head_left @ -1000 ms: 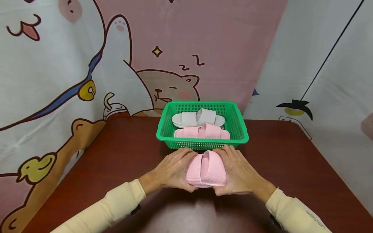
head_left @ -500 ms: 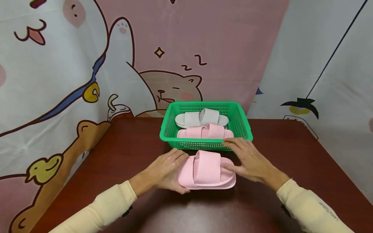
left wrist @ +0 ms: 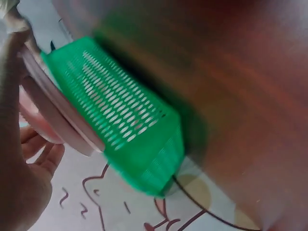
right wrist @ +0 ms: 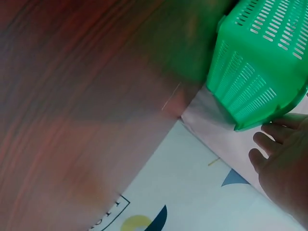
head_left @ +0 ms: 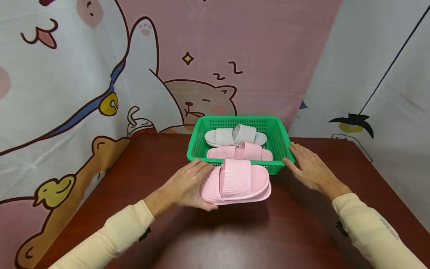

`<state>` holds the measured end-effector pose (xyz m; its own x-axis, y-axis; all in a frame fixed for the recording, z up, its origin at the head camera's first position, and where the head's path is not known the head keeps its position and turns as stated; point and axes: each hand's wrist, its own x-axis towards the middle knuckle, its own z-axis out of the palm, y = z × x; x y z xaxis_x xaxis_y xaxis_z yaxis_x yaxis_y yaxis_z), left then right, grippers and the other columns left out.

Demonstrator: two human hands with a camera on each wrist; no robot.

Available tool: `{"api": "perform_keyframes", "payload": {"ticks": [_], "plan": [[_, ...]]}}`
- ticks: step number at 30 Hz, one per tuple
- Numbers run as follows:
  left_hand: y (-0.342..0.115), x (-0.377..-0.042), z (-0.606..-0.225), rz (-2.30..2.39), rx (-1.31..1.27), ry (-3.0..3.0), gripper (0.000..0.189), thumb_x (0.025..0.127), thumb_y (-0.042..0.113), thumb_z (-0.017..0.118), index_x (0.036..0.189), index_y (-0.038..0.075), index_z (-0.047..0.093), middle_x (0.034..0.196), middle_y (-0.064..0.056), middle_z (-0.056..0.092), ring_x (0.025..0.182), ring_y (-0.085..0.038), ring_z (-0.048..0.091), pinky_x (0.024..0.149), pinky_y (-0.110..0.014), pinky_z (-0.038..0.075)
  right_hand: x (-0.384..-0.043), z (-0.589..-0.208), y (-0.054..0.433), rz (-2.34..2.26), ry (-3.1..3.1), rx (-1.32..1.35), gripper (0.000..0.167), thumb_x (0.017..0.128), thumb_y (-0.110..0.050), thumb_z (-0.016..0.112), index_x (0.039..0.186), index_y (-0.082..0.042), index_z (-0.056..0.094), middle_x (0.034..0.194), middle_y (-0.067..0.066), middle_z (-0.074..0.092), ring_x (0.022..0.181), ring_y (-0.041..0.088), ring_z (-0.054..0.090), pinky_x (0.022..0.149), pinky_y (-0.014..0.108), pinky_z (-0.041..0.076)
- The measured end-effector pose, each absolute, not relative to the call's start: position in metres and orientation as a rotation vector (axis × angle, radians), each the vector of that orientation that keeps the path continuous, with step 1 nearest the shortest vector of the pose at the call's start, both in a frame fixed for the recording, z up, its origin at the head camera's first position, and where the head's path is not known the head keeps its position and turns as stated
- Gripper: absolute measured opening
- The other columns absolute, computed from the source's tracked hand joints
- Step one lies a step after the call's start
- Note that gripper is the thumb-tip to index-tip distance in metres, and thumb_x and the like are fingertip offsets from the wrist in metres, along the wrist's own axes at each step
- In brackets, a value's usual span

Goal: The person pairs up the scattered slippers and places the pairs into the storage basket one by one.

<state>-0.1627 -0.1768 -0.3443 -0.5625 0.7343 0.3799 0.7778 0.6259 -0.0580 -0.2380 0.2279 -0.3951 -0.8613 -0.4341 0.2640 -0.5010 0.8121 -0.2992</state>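
Note:
My left hand (head_left: 188, 185) grips the left end of a pair of pink slippers (head_left: 236, 179), one laid against the other, with ribbed straps. The slippers hang above the table in front of the green basket (head_left: 231, 162) and hide part of its front wall. Their soles (left wrist: 62, 110) show edge-on in the left wrist view. My right hand (head_left: 312, 168) is at the basket's front right corner, fingers fairly straight along the rim. In the right wrist view, its fingertips (right wrist: 272, 132) meet the rim. Inside the basket lie white slippers (head_left: 235, 136) at the back and pink slippers (head_left: 240, 151) before them.
The basket stands on a dark red-brown table (head_left: 161, 157) near its far edge. Behind hangs a cloth backdrop (head_left: 268, 56) printed with cartoon animals, reaching round both sides of the table.
My right hand has let go of the held pink slippers and moved right to the basket's corner. My left hand has kept its grip and raised them toward the basket.

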Motion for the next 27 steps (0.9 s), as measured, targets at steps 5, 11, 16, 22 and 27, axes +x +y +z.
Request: {"api": "perform_keyframes", "payload": {"ticks": [5,11,16,22,27], "plan": [[-0.17,-0.181,-0.325,-0.276,-1.2,-2.477,0.1,0.066,0.063,0.087,0.135,-0.002,0.057,0.127,-0.012,0.062,0.114,-0.026,0.051,0.092,-0.035,0.051,-0.237,-0.392,0.232,0.414,-2.799,0.743,0.071,0.106,-0.045,0.046,0.149,0.011,0.04,0.154,0.031,0.036,0.145,0.046,0.028,0.113,0.062,0.022],[-0.166,-0.204,-0.311,-0.334,-1.124,-2.531,0.093,0.071,0.053,0.088,0.137,0.0,0.048,0.129,-0.013,0.059,0.119,-0.03,0.048,0.096,-0.039,0.048,-0.236,-0.391,0.226,0.351,-2.706,0.822,0.064,0.104,-0.042,0.052,0.143,0.009,0.051,0.147,0.029,0.048,0.139,0.046,0.039,0.11,0.062,0.029],[-0.162,-0.231,-0.307,-0.315,-1.054,-2.606,0.086,0.078,0.049,0.084,0.136,0.0,0.044,0.129,-0.014,0.057,0.121,-0.033,0.045,0.099,-0.04,0.045,-0.237,-0.389,0.222,0.367,-2.714,0.819,0.063,0.104,-0.041,0.052,0.142,0.01,0.051,0.146,0.029,0.048,0.137,0.046,0.04,0.109,0.063,0.03],[-0.158,-0.264,-0.309,-0.308,-0.981,-2.694,0.088,0.08,0.052,0.083,0.14,0.001,0.042,0.136,-0.013,0.052,0.125,-0.034,0.041,0.104,-0.041,0.039,-0.238,-0.386,0.221,0.366,-2.747,0.813,0.062,0.104,-0.04,0.053,0.143,0.009,0.051,0.146,0.029,0.048,0.137,0.047,0.04,0.108,0.064,0.03],[-0.148,-0.288,-0.311,-0.294,-0.968,-2.797,0.089,0.086,0.051,0.079,0.146,0.003,0.034,0.146,-0.015,0.045,0.134,-0.035,0.036,0.111,-0.042,0.032,-0.235,-0.382,0.221,0.368,-2.777,0.783,0.063,0.103,-0.041,0.053,0.142,0.008,0.052,0.146,0.028,0.049,0.137,0.048,0.039,0.107,0.065,0.03]]}}
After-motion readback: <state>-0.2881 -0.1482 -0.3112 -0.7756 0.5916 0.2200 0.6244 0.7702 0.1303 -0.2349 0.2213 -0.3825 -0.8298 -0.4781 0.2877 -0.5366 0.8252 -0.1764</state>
